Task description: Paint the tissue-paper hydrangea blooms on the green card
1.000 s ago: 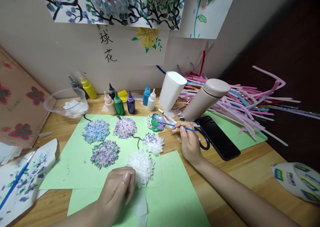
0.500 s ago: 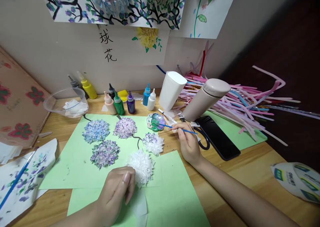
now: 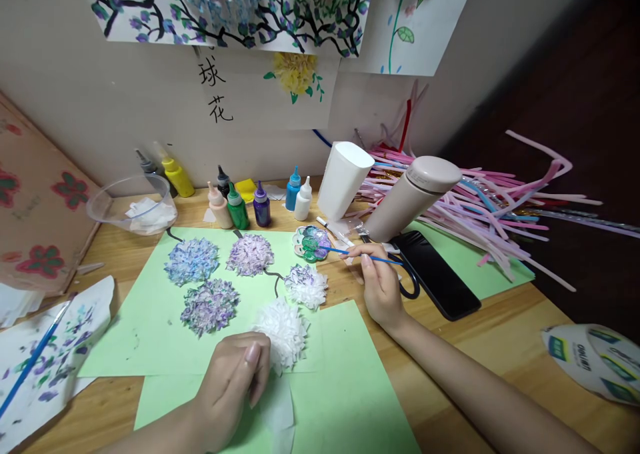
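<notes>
The right hand (image 3: pixel 379 287) rests on the tabletop (image 3: pixel 500 347) to the right of the green sheets (image 3: pixel 150 307). Its grip is narrow, with thumb and fingertips closed on a thin blue brush (image 3: pixel 356 254). The brush lies nearly level and points left, with its tip in the palette (image 3: pixel 311 243), a small round dish of green and purple paint just beyond the upper edge of the sheets.

The left hand (image 3: pixel 235 381) lies on the near sheet, fingers curled, touching the lower left edge of the white flower (image 3: pixel 281 332). Whether its grip pinches the flower cannot be told.

Four tinted flowers sit on the far sheet: a blue one (image 3: pixel 192 261), a pink one (image 3: pixel 250 255), a purple one (image 3: pixel 210 306) and a half-coloured one (image 3: pixel 307 285) just above the white flower.

Paint bottles (image 3: pixel 239 207) stand in a row behind the sheets, with a clear bowl (image 3: pixel 131 204) to their left. A white cup (image 3: pixel 344 179) and a beige flask (image 3: pixel 413 197) stand beyond the right hand, and a black phone (image 3: pixel 435 274) and scissors (image 3: pixel 407 281) lie just beside it. Pink pipe cleaners (image 3: pixel 480 201) are heaped at the right.
</notes>
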A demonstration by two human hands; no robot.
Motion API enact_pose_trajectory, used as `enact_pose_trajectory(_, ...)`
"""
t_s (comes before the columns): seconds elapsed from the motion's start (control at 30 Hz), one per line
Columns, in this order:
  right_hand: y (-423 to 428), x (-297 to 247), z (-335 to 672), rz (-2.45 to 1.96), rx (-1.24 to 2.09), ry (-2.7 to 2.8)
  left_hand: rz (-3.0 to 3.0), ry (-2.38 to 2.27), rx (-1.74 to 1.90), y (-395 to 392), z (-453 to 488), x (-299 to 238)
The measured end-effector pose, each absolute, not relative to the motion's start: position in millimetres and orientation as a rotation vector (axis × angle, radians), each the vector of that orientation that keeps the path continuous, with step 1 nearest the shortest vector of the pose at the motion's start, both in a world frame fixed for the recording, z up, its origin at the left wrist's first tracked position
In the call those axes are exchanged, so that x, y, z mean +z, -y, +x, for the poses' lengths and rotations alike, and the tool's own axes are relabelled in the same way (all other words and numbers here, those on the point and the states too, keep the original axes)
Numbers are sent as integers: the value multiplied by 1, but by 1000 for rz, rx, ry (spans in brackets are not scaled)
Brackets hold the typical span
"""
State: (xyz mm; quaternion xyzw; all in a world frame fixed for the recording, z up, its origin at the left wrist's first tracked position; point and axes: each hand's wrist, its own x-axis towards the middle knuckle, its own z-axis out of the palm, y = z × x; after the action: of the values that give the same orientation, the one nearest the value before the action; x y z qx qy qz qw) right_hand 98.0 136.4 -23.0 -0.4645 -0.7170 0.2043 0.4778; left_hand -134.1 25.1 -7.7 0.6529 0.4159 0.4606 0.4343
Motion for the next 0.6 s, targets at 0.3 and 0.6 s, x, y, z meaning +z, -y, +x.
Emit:
enact_pose_trajectory(0.3, -137, -26, 99, -1169, 471, 1711, 1613, -1042, 1148, -24, -134, -8)
enact_pose_trajectory(0.6, -137, -24, 98, -1163, 395, 1768, 1613, -1031, 1156, -23, -134, -8)
